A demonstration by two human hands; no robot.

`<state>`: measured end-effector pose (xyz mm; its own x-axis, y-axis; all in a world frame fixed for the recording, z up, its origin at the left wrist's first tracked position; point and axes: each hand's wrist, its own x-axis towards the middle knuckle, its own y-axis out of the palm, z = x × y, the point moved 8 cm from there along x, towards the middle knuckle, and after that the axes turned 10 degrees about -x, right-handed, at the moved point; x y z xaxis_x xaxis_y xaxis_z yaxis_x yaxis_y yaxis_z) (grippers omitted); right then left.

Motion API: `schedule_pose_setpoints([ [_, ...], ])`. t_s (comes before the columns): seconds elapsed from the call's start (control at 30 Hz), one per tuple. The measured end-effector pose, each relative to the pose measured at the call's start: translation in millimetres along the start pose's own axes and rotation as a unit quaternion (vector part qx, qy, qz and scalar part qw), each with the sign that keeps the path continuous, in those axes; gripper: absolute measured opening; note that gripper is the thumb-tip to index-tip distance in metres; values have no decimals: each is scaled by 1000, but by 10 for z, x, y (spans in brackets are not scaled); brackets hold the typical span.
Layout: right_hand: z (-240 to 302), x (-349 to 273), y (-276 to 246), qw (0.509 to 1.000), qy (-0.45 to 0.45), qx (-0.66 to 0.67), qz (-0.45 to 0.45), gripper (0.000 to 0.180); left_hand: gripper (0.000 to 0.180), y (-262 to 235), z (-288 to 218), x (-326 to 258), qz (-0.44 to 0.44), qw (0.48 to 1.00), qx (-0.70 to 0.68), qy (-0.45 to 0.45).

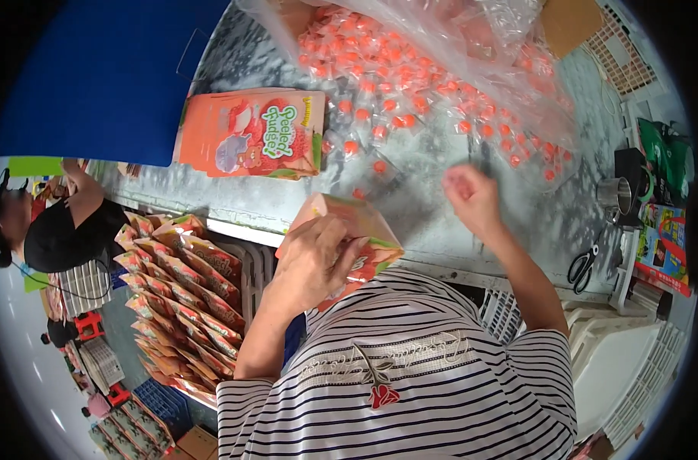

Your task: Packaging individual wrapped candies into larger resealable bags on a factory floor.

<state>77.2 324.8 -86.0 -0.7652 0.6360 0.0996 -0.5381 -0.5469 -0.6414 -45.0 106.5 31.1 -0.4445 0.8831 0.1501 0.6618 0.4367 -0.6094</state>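
My left hand [310, 261] grips an orange-red candy pouch [376, 230] near the table's front edge. The pouch's mouth gapes toward the table and its sides bulge apart. Above the table to the right is my right hand [474, 201], its fingers curled in and slightly blurred. A reddish patch shows at its fingertips, but what they hold, if anything, is hidden. Beyond both hands lie many individually wrapped orange-red candies [379, 166], loose on the grey table [433, 157] and spilling from a large clear plastic bag [510, 84]. A stack of flat pouches [249, 134] rests left of them.
Filled pouches [184, 299] stand in rows in a crate at my left. A blue panel [96, 77] rises at the far left, with another person [65, 222] beyond. On the right are black-handled scissors [583, 268], a metal cup [613, 194] and white plastic baskets [625, 376].
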Motion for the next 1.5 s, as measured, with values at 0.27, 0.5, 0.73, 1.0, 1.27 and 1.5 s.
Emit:
schedule_pose_setpoints([
  [0.27, 1229, 120, 397, 873, 114, 459, 119, 25, 15, 102, -223, 128, 18, 997, 12, 72],
  [0.5, 1492, 77, 230, 982, -94, 151, 66, 23, 15, 108, -277, 115, -4, 996, -35, 87],
  [0.73, 1502, 57, 123, 980, -117, 151, 51, 15, 16, 140, -286, 146, -30, 990, -63, 120],
  [1.0, 1270, 150, 248, 990, -54, 53, 115, 20, 18, 163, -376, 82, -16, 986, -54, 155],
  [1.27, 1539, -78, 297, 973, -66, 56, 214, 54, 21, 139, -449, 75, -32, 981, -66, 179],
  [1.5, 1049, 284, -6, 910, 61, 392, 124, 58, 20, -151, -516, -153, -54, 983, -36, 174],
])
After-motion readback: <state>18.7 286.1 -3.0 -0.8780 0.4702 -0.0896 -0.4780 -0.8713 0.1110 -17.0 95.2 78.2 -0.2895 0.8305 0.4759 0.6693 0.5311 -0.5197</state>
